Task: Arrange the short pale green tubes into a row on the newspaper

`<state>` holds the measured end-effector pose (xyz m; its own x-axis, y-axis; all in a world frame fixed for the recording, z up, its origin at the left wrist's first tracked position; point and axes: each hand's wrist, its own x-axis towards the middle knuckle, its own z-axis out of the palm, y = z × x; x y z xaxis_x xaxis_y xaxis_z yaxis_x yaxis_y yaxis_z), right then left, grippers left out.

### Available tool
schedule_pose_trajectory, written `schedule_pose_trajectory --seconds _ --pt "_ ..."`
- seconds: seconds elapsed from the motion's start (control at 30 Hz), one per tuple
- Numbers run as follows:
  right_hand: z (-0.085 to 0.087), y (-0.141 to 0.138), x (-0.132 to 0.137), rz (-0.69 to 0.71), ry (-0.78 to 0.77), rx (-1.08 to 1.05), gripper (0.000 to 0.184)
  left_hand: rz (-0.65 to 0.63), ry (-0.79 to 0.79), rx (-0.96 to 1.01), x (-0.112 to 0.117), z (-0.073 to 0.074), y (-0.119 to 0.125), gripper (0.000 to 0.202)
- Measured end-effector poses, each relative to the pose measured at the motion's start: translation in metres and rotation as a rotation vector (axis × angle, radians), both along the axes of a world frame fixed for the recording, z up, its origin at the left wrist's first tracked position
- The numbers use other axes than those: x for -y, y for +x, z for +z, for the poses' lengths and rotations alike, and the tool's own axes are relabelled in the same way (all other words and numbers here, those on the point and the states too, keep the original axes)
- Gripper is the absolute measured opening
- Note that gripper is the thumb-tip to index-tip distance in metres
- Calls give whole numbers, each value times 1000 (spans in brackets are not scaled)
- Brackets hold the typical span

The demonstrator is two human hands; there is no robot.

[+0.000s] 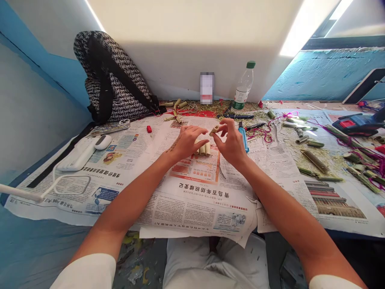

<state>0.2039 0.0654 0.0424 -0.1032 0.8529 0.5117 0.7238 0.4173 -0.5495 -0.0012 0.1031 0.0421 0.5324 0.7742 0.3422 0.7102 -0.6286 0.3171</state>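
Observation:
My right hand [230, 140] pinches a short, pale, hollow bamboo piece [214, 130] between thumb and fingers, tilted above the newspaper. Facing it, my left hand [189, 140] has its fingers stretched out and its thumb apart, with nothing seen in it. Below and between the hands, several similar bamboo pieces [205, 149] lie side by side on the newspaper [195, 200]; my left hand partly covers them. Just beyond my right hand rests a blue-handled tool [243, 136], its near part hidden by the hand.
A patterned backpack [117, 80] leans at the back left, near a white device [76, 154]. A phone [207, 88] and a green-capped bottle [243, 88] stand at the back among shavings. Cut stalks [314, 160], purple string [264, 134] and a power tool [357, 122] lie right.

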Motion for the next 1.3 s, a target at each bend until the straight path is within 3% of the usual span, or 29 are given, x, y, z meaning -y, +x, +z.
schedule_pose_trajectory --seconds 0.27,0.73,1.3 --pt "-9 1 -10 69 128 -140 33 4 54 66 -2 -5 2 33" --pt "-7 4 -15 59 -98 -428 43 -29 187 139 -2 -4 1 23" --pt "-7 0 -10 126 -79 -465 69 -78 325 94 -5 -14 3 25"
